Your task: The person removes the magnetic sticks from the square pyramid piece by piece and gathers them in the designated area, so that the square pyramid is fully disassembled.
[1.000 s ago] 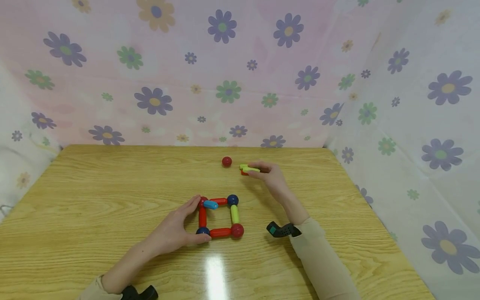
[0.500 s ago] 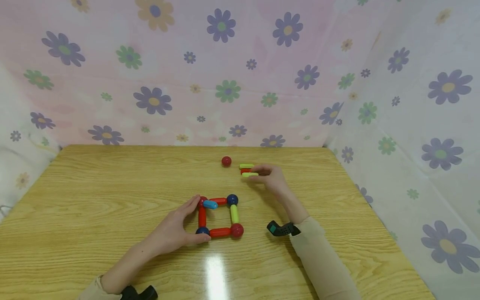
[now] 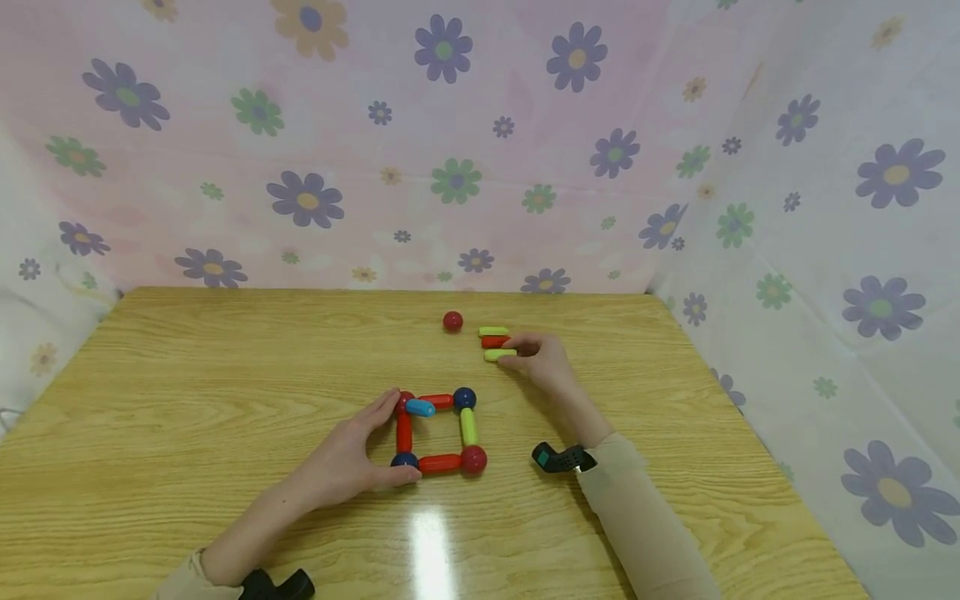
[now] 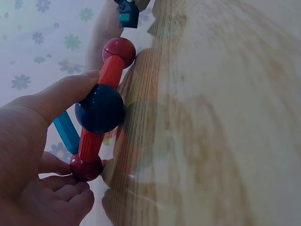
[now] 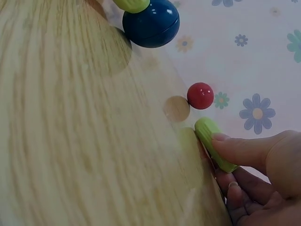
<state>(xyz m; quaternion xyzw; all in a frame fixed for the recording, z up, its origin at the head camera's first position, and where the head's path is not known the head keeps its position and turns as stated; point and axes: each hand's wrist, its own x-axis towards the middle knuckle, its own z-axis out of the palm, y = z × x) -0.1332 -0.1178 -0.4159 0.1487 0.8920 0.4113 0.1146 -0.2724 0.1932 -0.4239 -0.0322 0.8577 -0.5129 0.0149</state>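
Observation:
A square of magnetic rods and balls lies on the table [image 3: 225,375], with red rods [image 3: 439,463], one yellow-green rod [image 3: 468,427], and red and dark blue balls at its corners. A light blue rod [image 3: 421,408] sticks up from its far left ball. My left hand [image 3: 341,462] grips the square's left side, thumb at the near dark blue ball [image 4: 99,108], fingers at the far red ball [image 4: 85,167]. Further back, my right hand [image 3: 543,362] pinches a loose yellow-green rod [image 5: 214,143], its thumb on the rod's side. Beyond it lie a loose red rod [image 3: 493,342] and another yellow-green rod [image 3: 492,332].
A loose red ball [image 3: 452,322] sits left of the loose rods, near the table's back. Flowered cloth [image 3: 457,183] hangs behind the table and along its right side. Each wrist carries a black device [image 3: 562,457].
My right hand has drawn the near yellow-green rod towards me, off the red rod, so the loose rods now lie side by side. The left hand and the square have stayed in place.

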